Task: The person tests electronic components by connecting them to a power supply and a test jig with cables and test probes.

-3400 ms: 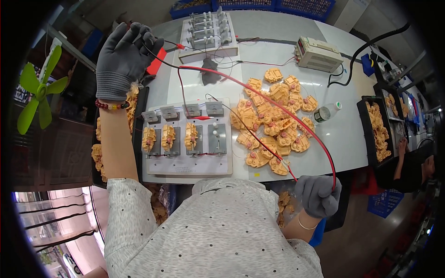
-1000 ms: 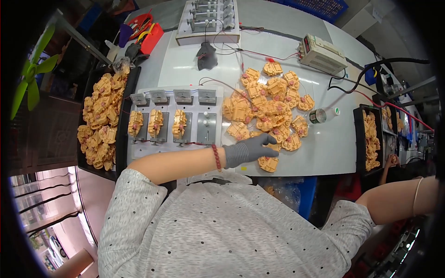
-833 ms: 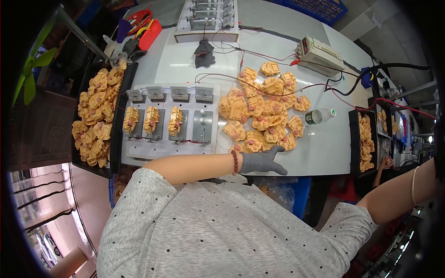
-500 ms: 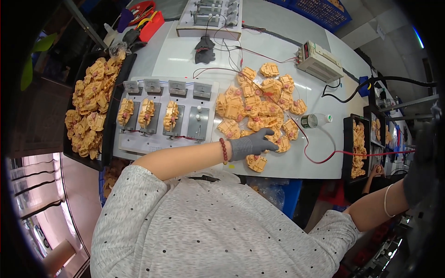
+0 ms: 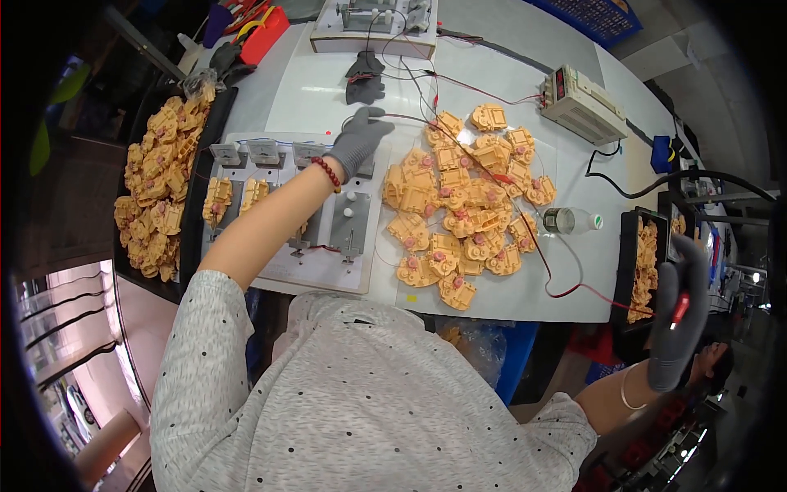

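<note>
Right hand in grey knit glove (image 5: pixel 672 338), bent fingers: small glossy red clip (image 5: pixel 680 310) lies against it, can't tell if gripped. Clip's long axis slants upper right to lower left; left hand in matching glove (image 5: pixel 361 143) is well apart, fingers part-bent, pinch unclear. Thin red-and-black wire (image 5: pixel 565 293) reaches leftward from the clip, looping slack toward heaped yellow-orange plastic housings (image 5: pixel 475 197). Clear plastic bottle (image 5: pixel 567 220) beside heap.

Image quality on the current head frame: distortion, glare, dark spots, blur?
Head view: the far edge of the table bows toward the rim; the window at lower left looks washed out; corners fall to black, dimming the green fan; the right hand is dim and looks slightly soft.
</note>
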